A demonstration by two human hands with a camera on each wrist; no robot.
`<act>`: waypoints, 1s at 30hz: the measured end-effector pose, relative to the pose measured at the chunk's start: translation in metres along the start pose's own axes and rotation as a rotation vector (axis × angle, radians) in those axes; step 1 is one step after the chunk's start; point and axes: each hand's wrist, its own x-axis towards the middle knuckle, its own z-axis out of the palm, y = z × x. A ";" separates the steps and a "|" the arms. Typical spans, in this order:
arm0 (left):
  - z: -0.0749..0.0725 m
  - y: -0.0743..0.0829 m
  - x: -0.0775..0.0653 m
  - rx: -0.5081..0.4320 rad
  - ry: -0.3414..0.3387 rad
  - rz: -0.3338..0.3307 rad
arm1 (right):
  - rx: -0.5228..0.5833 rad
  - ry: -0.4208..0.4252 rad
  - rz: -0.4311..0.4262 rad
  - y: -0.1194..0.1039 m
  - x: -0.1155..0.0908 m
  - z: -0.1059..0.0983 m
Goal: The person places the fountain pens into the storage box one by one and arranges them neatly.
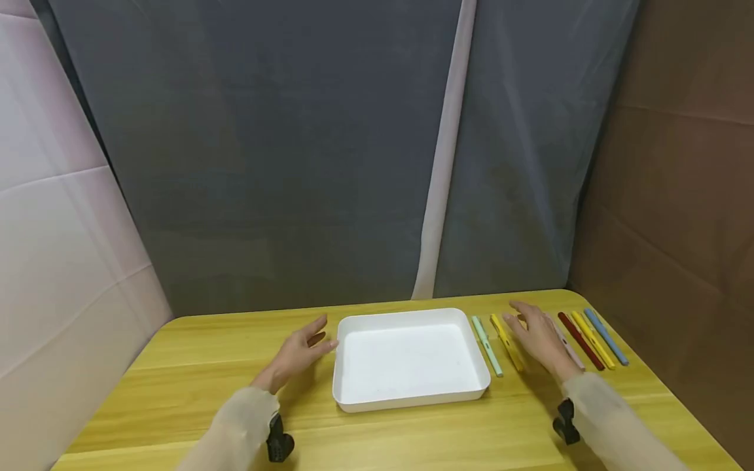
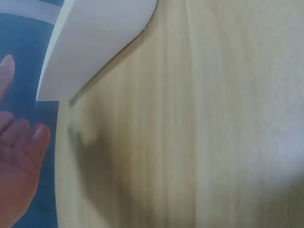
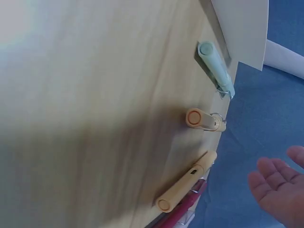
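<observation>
My left hand (image 1: 297, 353) hovers beside the left edge of a shallow white tray (image 1: 412, 401), its fingers loosely extended with nothing in them. Over a row of pens to the tray's right is my right hand (image 1: 540, 340), also holding nothing. It is nearest to a yellow pen (image 1: 506, 343) and a pale pink pen (image 1: 569, 347), which it partly covers in the head view. Closest to the tray lies a mint green pen (image 1: 487, 347). The right wrist view shows the fingers of that hand (image 3: 280, 187) relaxed and apart from the pens.
Farther right on the wooden table (image 1: 206, 366) lie a dark red pen (image 1: 580, 341), a second yellow pen (image 1: 593, 339) and a blue pen (image 1: 607, 337) near the edge. Grey fabric (image 1: 294, 163) hangs behind the table, with a brown sheet (image 1: 677, 229) at the right.
</observation>
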 end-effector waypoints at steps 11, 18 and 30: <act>0.007 -0.014 0.010 -0.046 -0.048 -0.009 | 0.081 0.017 0.031 0.003 -0.011 0.011; 0.011 -0.016 0.013 -0.040 -0.046 -0.030 | 0.122 -0.012 0.060 0.005 -0.012 0.018; 0.019 -0.024 0.017 -0.119 -0.037 -0.013 | 0.144 -0.003 0.082 0.004 -0.008 0.028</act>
